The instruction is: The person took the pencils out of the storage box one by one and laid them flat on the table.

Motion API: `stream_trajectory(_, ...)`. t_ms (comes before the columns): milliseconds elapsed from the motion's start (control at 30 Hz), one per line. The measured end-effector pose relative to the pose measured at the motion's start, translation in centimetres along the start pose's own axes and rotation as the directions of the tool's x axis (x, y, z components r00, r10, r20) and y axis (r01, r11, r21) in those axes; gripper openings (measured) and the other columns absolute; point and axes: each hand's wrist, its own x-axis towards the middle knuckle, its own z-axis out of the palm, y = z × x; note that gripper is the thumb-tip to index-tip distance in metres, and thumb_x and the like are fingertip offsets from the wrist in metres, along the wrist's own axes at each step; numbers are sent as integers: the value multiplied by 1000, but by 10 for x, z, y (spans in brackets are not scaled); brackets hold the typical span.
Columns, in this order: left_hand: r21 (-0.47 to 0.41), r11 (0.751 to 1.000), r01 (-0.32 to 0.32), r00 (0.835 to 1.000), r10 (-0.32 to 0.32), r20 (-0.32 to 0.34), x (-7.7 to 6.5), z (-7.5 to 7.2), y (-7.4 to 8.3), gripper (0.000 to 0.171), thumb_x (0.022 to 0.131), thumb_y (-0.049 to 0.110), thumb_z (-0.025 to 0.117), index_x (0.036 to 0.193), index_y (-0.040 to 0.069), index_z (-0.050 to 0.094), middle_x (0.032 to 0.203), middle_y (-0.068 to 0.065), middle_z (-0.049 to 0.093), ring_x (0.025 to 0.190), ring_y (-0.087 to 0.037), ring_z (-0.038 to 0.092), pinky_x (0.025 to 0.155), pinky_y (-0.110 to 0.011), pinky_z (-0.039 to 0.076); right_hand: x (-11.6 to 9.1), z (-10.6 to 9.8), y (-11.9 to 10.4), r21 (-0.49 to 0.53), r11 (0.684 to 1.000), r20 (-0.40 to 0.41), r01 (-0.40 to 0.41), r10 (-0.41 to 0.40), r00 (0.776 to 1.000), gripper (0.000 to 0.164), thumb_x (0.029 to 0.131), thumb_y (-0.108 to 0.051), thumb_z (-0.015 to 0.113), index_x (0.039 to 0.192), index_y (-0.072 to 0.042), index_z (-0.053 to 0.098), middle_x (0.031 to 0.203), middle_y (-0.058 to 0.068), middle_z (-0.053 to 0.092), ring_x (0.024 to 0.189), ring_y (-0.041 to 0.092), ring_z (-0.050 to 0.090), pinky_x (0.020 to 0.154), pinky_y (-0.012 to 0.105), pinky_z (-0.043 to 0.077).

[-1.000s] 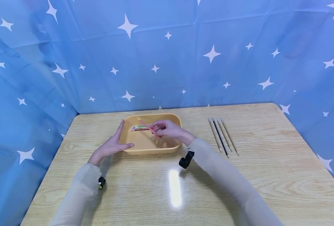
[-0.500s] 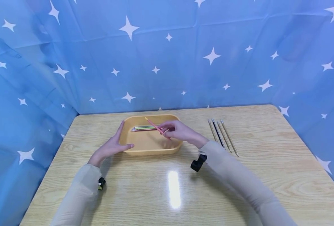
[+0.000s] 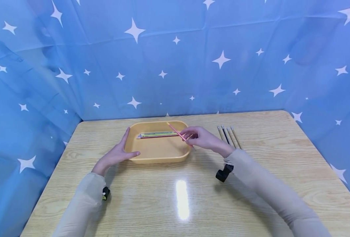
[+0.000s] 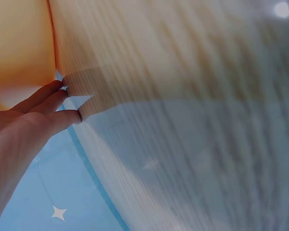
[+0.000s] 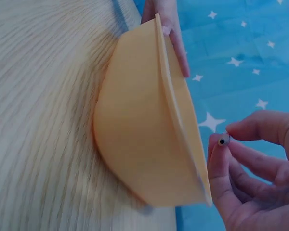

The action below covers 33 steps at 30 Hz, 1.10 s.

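In the head view, my right hand [image 3: 202, 137] pinches a pink pencil [image 3: 176, 131] between thumb and fingertips. It is above the right end of a yellow-orange plastic tray [image 3: 158, 160], with the pencil slanting up and leftward. The right wrist view shows the pencil's dark-centred end [image 5: 223, 140] at the fingertips, beside the tray wall [image 5: 135, 110]. My left hand [image 3: 115, 154] rests against the tray's left end, fingers straight along the side and thumb spread toward the front rim. Several pencils [image 3: 155, 135] lie together across the tray floor, their right ends partly hidden behind the held pencil and hand.
To the right of the tray, several more pencils [image 3: 232, 137], gold and dark, lie on the wooden table [image 3: 151, 197], partly covered by my right forearm. A blue star-patterned cloth [image 3: 175, 65] hangs behind the table's back edge.
My right hand has moved rightward across the tray with the pink pencil, uncovering more of the pencils inside. My left hand stays at the tray's left end.
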Motion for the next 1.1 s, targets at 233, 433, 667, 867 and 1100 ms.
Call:
stream_trajectory(233,16,1000,-1,1000,1,-12,7,1,-17,114,86,33,74,153,22,-18,159,-19,-6,141,-46,9,109,-62,14,-14,-12,6,-19,999,-9,-26,26,1000,40,89,1,58,129,5,56,108,24,62,87,24,60,75,38,48)
stream_trajectory(433,7,1000,7,1000,-7,-18,7,2,-18,114,85,34,73,153,26,-18,160,-14,-7,143,-42,6,110,-60,12,-32,-26,17,-15,998,-33,-63,62,998,42,89,0,55,131,5,55,109,23,62,92,33,60,77,44,49)
stream_trajectory(667,20,1000,11,1000,-11,-18,6,2,-18,114,85,37,73,153,24,-18,160,-17,-8,142,-44,6,110,-62,12,-57,-43,25,-33,995,-70,-96,93,993,43,91,0,53,134,6,50,118,26,58,102,38,58,80,41,50)
stream_trajectory(867,18,1000,10,1000,-10,-19,6,1,-18,114,86,35,73,153,23,-18,160,-17,-8,142,-45,6,109,-62,12,-72,-54,35,-31,994,-97,-101,98,990,43,93,0,53,135,7,48,118,26,58,102,41,57,80,42,49)
stream_trajectory(1100,15,1000,18,1000,-17,-21,6,1,-16,114,85,37,74,153,27,-17,160,-13,-8,142,-42,8,110,-59,13,-90,-65,53,-56,991,-156,-125,115,981,43,92,-1,54,134,6,50,113,27,58,86,33,59,72,40,51)
